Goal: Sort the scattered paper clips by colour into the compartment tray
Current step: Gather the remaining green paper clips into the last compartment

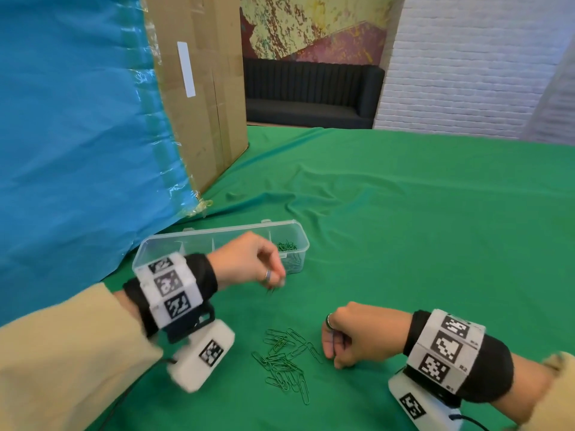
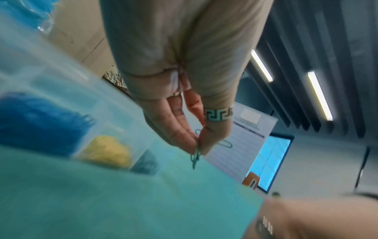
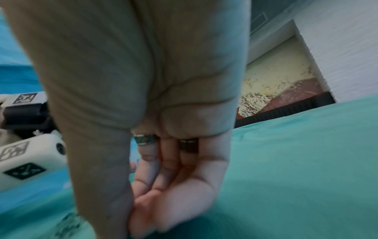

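Note:
A clear compartment tray (image 1: 224, 231) lies on the green cloth, with green paper clips (image 1: 287, 247) in its right end. The left wrist view shows the tray (image 2: 61, 80) holding blue clips (image 2: 40, 122), yellow clips (image 2: 108, 152) and green clips (image 2: 146, 161) in separate compartments. My left hand (image 1: 273, 279) hovers just in front of the tray's right end, and its thumb and fingers (image 2: 197, 145) pinch a few green clips (image 2: 195, 155) that hang down. A pile of green clips (image 1: 286, 359) lies nearer to me. My right hand (image 1: 339, 340) is at the pile's right edge, thumb pressed to the curled fingertips (image 3: 143, 223); anything between them is hidden.
A tall cardboard box (image 1: 202, 88) and a blue sheet (image 1: 77, 119) stand behind and left of the tray. The green cloth (image 1: 420, 228) stretches wide to the right and back. A black sofa (image 1: 311, 94) sits beyond the table. A lit screen (image 2: 272, 161) appears in the left wrist view.

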